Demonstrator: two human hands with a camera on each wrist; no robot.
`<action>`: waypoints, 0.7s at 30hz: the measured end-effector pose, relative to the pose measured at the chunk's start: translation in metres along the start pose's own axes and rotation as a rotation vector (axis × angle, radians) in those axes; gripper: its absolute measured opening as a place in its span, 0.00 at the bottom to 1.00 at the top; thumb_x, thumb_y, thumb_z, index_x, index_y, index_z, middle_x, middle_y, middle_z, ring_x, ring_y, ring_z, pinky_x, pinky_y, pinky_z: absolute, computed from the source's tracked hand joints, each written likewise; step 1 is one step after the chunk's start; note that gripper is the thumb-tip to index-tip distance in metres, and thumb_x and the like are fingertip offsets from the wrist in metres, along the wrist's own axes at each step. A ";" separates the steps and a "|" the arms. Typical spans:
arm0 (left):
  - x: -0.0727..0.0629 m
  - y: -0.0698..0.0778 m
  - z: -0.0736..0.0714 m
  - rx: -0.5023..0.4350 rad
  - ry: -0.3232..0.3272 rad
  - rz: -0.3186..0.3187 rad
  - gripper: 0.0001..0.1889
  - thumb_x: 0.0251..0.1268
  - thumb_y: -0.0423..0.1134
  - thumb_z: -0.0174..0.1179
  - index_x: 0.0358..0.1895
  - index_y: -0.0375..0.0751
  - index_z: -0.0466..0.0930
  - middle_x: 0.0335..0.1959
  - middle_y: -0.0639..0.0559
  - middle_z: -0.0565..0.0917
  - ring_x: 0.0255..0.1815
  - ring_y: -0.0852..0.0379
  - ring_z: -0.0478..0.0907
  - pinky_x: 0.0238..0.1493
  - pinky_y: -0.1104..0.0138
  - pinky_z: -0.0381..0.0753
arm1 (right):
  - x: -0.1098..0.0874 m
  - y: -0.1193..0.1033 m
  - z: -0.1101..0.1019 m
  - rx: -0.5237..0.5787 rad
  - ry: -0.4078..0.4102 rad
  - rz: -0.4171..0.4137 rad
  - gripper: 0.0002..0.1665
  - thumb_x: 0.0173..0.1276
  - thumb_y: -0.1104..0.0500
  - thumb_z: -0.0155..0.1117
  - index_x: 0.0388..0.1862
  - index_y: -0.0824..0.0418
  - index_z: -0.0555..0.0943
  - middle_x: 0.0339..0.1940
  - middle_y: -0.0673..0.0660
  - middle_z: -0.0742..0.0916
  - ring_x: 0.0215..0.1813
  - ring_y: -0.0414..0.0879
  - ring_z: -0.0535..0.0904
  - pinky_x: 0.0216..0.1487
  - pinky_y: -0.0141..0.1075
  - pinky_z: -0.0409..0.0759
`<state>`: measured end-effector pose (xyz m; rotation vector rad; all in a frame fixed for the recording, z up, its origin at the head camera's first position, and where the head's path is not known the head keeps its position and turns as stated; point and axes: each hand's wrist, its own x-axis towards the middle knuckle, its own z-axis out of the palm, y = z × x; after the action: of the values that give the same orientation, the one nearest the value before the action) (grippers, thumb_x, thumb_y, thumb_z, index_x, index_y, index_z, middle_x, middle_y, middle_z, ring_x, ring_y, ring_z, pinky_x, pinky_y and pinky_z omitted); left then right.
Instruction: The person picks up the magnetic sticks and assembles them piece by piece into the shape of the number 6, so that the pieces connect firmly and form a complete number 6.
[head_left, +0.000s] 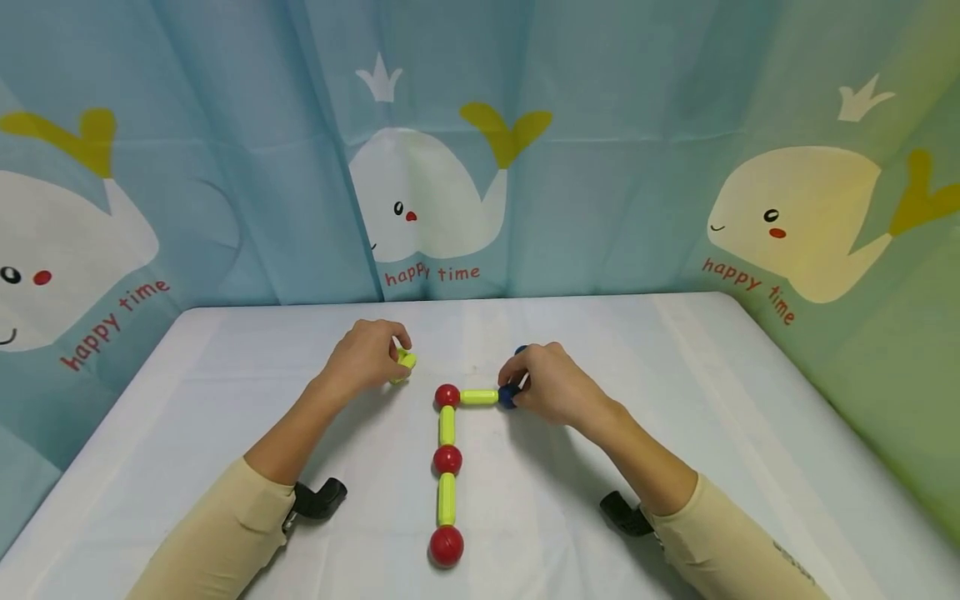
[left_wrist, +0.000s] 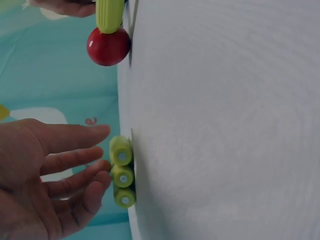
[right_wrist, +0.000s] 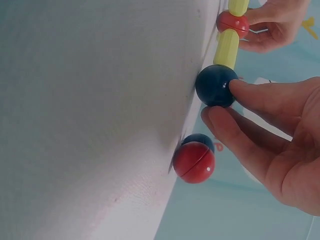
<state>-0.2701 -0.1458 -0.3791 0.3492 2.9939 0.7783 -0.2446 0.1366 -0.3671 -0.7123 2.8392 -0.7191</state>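
Reaching in from the left, the left hand (head_left: pixel 367 354) has its fingers loosely spread beside three lime-green rods (left_wrist: pixel 123 176), which lie side by side on the worktop (head_left: pixel 360 567), a small grey disc in each visible end; whether the fingertips touch them, I cannot tell. Next comes a line of glossy red balls, the far red ball (head_left: pixel 447 396), the middle red ball (head_left: pixel 447 460) and the near red ball (head_left: pixel 446 547), joined by two lime connecting rods (head_left: pixel 446 500). From the far one, a ridged cross rod (head_left: pixel 478 397) runs right to a shiny dark blue ball (right_wrist: pixel 216 86), pinched between the thumb and fingers of the right hand (head_left: pixel 558 385). A seamed red ball (right_wrist: pixel 194 162) sits near that hand, partly covering a second blue ball (right_wrist: pixel 203 139).

"happy time" appears three times in red on the curtain (head_left: pixel 615 208); marks on the right sleeve (head_left: pixel 738 542) are illegible. Overhead, the right hand hides the seamed ball and most of the blue one.
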 end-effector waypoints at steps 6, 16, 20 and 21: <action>-0.001 0.003 0.005 -0.004 0.006 -0.022 0.18 0.55 0.37 0.79 0.48 0.38 0.86 0.30 0.48 0.83 0.31 0.53 0.77 0.32 0.65 0.79 | -0.001 0.000 -0.001 0.004 -0.006 -0.004 0.12 0.61 0.74 0.72 0.42 0.63 0.90 0.36 0.53 0.92 0.43 0.46 0.86 0.42 0.35 0.85; -0.003 0.008 0.013 0.026 0.035 -0.067 0.19 0.55 0.35 0.78 0.50 0.37 0.86 0.30 0.47 0.82 0.30 0.53 0.77 0.31 0.66 0.81 | 0.000 0.000 -0.002 0.004 -0.014 -0.008 0.13 0.62 0.74 0.71 0.43 0.63 0.90 0.37 0.54 0.92 0.43 0.46 0.85 0.42 0.35 0.85; -0.004 0.010 0.015 0.045 0.045 -0.068 0.17 0.57 0.32 0.75 0.50 0.37 0.86 0.30 0.47 0.82 0.32 0.52 0.78 0.35 0.64 0.83 | 0.000 0.001 -0.001 0.005 -0.013 -0.014 0.13 0.62 0.74 0.70 0.43 0.63 0.90 0.37 0.54 0.92 0.42 0.46 0.85 0.41 0.35 0.85; -0.004 0.010 0.015 0.046 0.047 -0.070 0.17 0.57 0.31 0.75 0.50 0.36 0.86 0.30 0.47 0.83 0.33 0.52 0.78 0.37 0.63 0.84 | 0.000 0.001 -0.001 0.003 -0.011 -0.017 0.13 0.62 0.74 0.70 0.42 0.63 0.90 0.37 0.54 0.92 0.43 0.46 0.85 0.41 0.35 0.85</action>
<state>-0.2632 -0.1306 -0.3876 0.2298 3.0532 0.7225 -0.2455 0.1380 -0.3670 -0.7382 2.8243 -0.7199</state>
